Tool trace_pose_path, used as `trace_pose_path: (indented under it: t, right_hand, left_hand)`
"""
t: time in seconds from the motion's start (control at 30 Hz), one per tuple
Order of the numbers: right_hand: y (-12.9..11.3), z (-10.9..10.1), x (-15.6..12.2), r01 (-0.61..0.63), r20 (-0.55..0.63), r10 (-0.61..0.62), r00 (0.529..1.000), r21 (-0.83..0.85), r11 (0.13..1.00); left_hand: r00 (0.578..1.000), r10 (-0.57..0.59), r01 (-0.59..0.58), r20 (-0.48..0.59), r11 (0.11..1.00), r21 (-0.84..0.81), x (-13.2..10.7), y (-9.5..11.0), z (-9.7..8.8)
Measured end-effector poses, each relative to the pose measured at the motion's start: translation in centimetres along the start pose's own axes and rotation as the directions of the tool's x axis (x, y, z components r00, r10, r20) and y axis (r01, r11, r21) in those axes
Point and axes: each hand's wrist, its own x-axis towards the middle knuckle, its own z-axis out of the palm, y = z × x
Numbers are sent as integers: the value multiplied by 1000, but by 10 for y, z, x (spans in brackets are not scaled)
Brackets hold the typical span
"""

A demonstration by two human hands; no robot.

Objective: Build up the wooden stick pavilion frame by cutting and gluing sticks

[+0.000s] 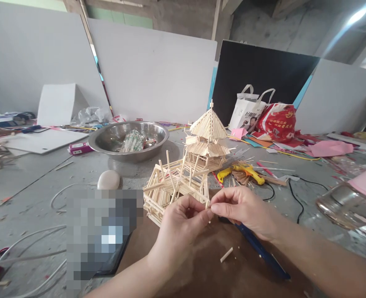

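My left hand (183, 225) and my right hand (243, 210) meet at their fingertips, both closed in a pinch. Between them shows the pale end of a small wooden stick (207, 203), mostly hidden by fingers. Right behind the left hand stands an open frame of thin wooden sticks (167, 188), with several posts upright. A finished-looking stick pavilion (208, 124) with a tiered, pointed roof rises behind it. Under my hands lies a brown board (201, 265), with a short loose stick (226, 255) and a blue-handled tool (260, 248) on it.
A steel basin (99, 145) holds a plastic packet of sticks (133, 141). A yellow glue gun (241, 171) lies right of the pavilion. A blurred-out phone-like object (108, 236), white cables (24, 256), a pale rounded object (108, 180) and a clear pink-lidded jug (338, 205) surround the board.
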Motion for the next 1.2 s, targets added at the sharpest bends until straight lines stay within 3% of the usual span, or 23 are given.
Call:
trace_pose_path:
  t: [0.17, 0.33, 0.7, 0.93, 1.2]
  right_hand:
    - [2, 1, 1, 14, 45, -13, 999, -15, 1000]
    - [4, -1, 0, 85, 102, -70, 992, -156, 984]
    - [-5, 1, -3, 141, 36, -142, 989, -503, 853]
    - [-3, 2, -4, 168, 23, -191, 981, -591, 789]
    - [-7, 2, -6, 182, 16, -232, 973, -673, 717]
  left_hand:
    - [1000, 25, -25, 3, 1000, -1, 0, -2, -1]
    - [999, -7, 15, 44, 982, -186, 0, -4, 1]
    - [982, -167, 186, 85, 912, -366, -1, -1, 5]
    - [966, -221, 259, 136, 840, -477, -2, -2, 8]
    - [965, -230, 261, 124, 839, -477, -4, -1, 10]
